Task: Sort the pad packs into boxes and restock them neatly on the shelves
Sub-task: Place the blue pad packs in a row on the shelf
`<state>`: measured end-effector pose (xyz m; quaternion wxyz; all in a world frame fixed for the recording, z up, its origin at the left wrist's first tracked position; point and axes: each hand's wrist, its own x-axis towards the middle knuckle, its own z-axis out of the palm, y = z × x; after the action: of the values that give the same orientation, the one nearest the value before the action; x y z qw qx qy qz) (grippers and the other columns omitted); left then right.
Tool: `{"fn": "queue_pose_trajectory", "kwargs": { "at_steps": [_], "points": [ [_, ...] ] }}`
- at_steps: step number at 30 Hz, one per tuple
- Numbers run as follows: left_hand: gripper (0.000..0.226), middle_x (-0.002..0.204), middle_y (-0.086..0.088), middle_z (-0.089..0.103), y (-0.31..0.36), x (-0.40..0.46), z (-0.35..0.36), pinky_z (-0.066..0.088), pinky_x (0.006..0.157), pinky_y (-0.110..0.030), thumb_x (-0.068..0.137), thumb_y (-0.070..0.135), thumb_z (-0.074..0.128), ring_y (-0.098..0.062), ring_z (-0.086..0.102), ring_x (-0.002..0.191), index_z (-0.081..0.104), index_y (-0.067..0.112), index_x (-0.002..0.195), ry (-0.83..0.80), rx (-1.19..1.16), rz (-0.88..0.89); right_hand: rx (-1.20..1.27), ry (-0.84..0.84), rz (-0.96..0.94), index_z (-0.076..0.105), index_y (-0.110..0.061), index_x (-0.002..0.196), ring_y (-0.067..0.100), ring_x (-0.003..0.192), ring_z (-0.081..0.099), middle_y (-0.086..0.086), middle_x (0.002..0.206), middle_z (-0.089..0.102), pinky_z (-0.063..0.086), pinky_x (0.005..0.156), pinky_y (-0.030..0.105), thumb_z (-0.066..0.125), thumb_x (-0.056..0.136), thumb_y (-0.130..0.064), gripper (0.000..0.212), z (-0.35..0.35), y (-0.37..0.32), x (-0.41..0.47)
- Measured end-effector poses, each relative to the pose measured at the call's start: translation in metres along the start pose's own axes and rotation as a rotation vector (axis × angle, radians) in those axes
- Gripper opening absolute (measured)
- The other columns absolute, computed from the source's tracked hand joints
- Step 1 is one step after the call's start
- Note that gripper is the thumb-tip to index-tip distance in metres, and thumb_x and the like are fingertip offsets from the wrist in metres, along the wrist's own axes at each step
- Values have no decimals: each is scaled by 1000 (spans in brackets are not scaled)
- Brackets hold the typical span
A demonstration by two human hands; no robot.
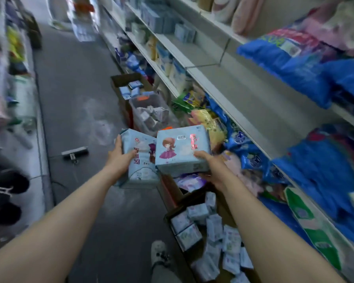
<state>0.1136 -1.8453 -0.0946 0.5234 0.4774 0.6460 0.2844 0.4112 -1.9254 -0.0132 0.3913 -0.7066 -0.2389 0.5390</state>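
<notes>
My left hand (pixel 120 158) grips a light blue pad pack (pixel 140 160) by its left side, held upright above the aisle floor. My right hand (pixel 209 167) grips a second light blue pad pack (pixel 182 149) printed with a girl in a purple dress, thumb on top and fingers beneath. The two packs touch in front of me. Below them, a cardboard box (pixel 171 193) on the floor holds a purple pack. A nearer cardboard box (pixel 169 216) holds several small pad packs (pixel 213 240). The white shelf (pixel 243 92) on the right has a bare stretch.
A clear plastic bin (pixel 149 113) with crumpled packs and a far cardboard box (pixel 124 80) stand along the shelf base. Blue bags (pixel 290 64) fill the shelves at right. A dark tool (pixel 75 153) lies on the grey floor. My shoe (pixel 159 252) is near the boxes.
</notes>
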Motion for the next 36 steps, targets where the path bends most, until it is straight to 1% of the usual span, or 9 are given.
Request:
{"fn": "queue_pose_trajectory", "kwargs": {
  "at_steps": [5,8,13,16,18,22,26,31,36],
  "points": [
    [92,138,-18,48,38,53,-53,45,102,-53,71,50,63,-40,57,114,11,52,147,108,56,-4,-253,-240,28,44,-29,131,22,109,60,-1,120,65,50,87,44,90,53,-30,91,63,-59,75],
    [87,136,-18,49,55,113,-89,45,102,-53,77,49,63,-41,57,113,13,49,149,130,86,17,-279,-319,39,51,-23,133,23,107,68,-1,117,71,53,95,48,97,45,-43,101,108,-106,136],
    [96,140,-16,46,93,206,-155,42,105,-52,62,61,55,-39,53,119,13,52,148,198,80,-7,-288,-371,-42,58,-21,128,17,89,73,1,105,75,59,75,31,83,73,-46,65,201,-201,223],
    [94,145,-17,40,115,257,-197,38,108,-50,72,52,61,-40,48,126,11,44,152,277,80,-39,-403,-454,-126,48,-40,126,21,101,70,-3,113,71,56,86,47,83,74,-39,62,256,-254,263],
    [97,149,-16,37,126,297,-227,38,108,-49,73,51,66,-39,47,127,10,43,152,310,36,-58,-430,-489,-147,47,-42,126,21,99,69,-3,114,69,56,81,45,78,81,-30,56,291,-287,293],
    [102,149,-12,40,151,395,-289,39,109,-49,66,51,69,-35,49,128,16,40,152,383,-85,-22,-363,-426,-205,41,-34,126,20,92,67,-1,113,64,55,64,37,76,84,-22,57,359,-350,360],
    [83,141,-3,44,195,497,-343,40,105,-37,83,22,73,-28,50,123,27,31,151,423,-100,42,-267,-307,-270,38,-28,119,26,102,65,3,121,59,58,80,55,82,77,-19,61,425,-410,430],
    [83,146,-8,41,259,621,-409,40,108,-48,80,28,75,-32,49,126,28,39,148,342,-48,97,-121,-198,-305,35,-26,116,20,93,65,-2,115,55,59,58,40,79,81,-13,57,492,-487,503],
    [85,147,-2,43,329,745,-431,42,105,-49,79,32,76,-28,51,125,28,37,149,263,-45,163,-126,-41,-377,36,-25,119,16,92,62,-2,113,56,58,68,39,82,78,-15,62,530,-551,587]
  ]
}}
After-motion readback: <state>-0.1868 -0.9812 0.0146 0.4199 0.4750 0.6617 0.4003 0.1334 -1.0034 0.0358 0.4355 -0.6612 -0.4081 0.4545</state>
